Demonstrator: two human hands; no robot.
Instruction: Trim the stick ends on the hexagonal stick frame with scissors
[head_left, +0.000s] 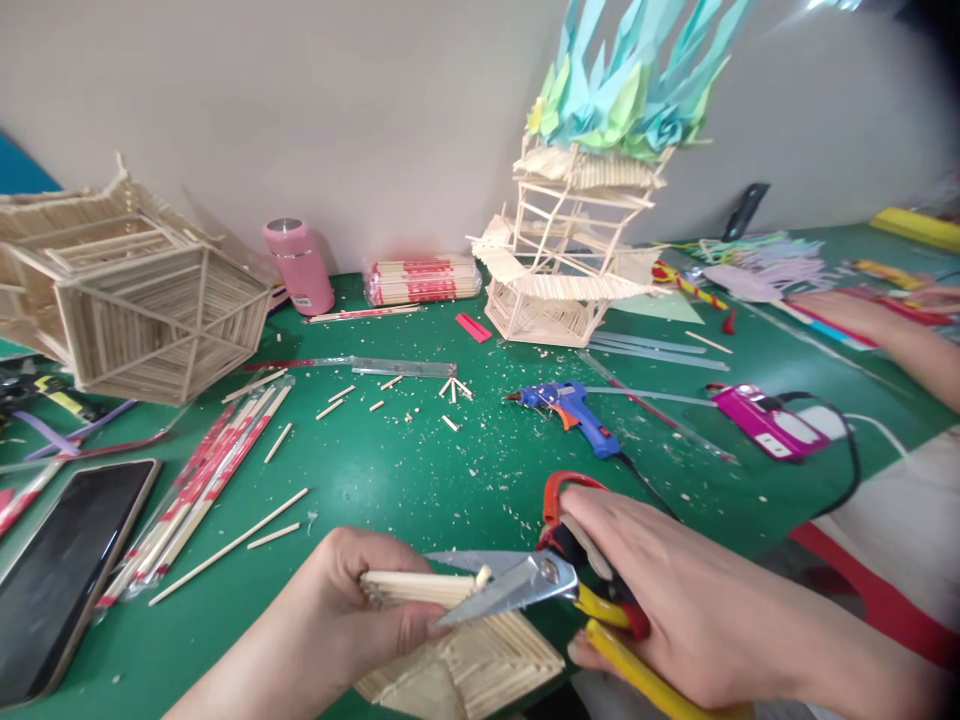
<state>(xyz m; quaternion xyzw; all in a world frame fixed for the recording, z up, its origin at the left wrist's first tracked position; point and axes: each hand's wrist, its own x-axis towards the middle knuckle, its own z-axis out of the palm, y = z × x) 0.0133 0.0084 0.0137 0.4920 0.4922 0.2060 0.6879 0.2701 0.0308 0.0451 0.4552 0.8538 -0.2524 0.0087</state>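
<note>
My left hand [371, 605] grips a small structure of glued wooden sticks [495, 665], thumb and fingers closed on its edge. My right hand [667, 595] is wrapped around a pair of scissors [517, 590] with a red loop. A yellow handle [637, 675] also shows under that hand; I cannot tell whether it belongs to the scissors. The blades are parted around the end of a stick [481, 577] at the structure's upper edge, close to my left thumb.
A blue glue gun [574, 410] lies ahead on the green table [420, 480], among stick scraps. Behind stand a stick tower [577, 230], a pink flask [300, 268] and a larger stick model [142, 290]. A phone [67, 570] lies left; another person's hand [847, 308] reaches in right.
</note>
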